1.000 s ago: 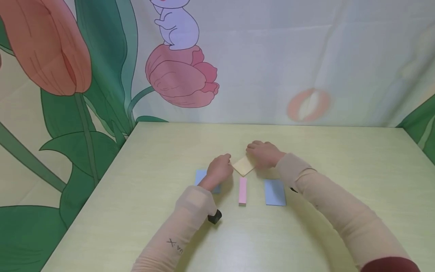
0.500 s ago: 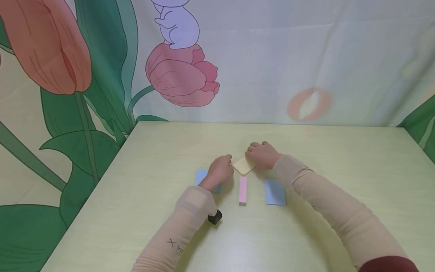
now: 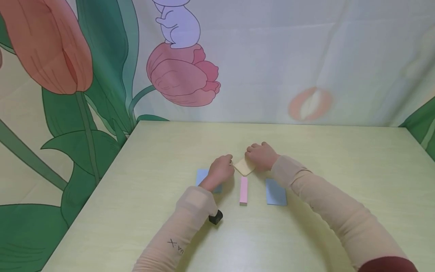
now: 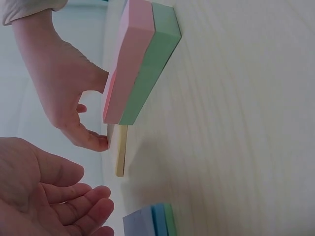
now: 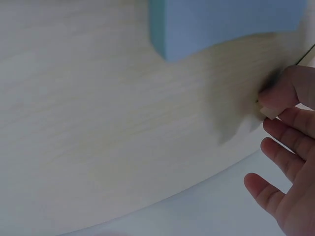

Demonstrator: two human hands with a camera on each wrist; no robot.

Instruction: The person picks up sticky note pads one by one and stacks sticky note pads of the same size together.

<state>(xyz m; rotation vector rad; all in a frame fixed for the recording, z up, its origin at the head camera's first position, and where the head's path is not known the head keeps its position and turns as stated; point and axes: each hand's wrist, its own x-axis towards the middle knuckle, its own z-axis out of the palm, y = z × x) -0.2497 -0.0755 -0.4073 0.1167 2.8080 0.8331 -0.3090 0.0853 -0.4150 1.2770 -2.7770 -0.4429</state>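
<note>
A pale yellow square sticky note pad point(image 3: 244, 166) lies cornerwise on the table. At its right side my right hand point(image 3: 261, 156) pinches its edge between thumb and index finger, and the right wrist view shows a small corner of the pad point(image 5: 269, 113) there. My left hand point(image 3: 221, 169) hovers by the pad's left corner. In the left wrist view the fingers of that left hand point(image 4: 59, 196) are loosely bent, apart from the pad point(image 4: 121, 152). In front lies a narrow pink pad point(image 3: 243, 191), with a green layer point(image 4: 152, 64) under it.
One blue pad point(image 3: 202, 175) is partly covered by the left hand and wrist. Another blue pad point(image 3: 276, 192) lies right of the pink one, below the right forearm. A printed curtain point(image 3: 258, 68) hangs behind the table's point(image 3: 340, 158) far edge.
The right hand has drawn slightly inward along the yellow pad, its forearm shifting a little left. The left hand and the pads look almost unchanged.
</note>
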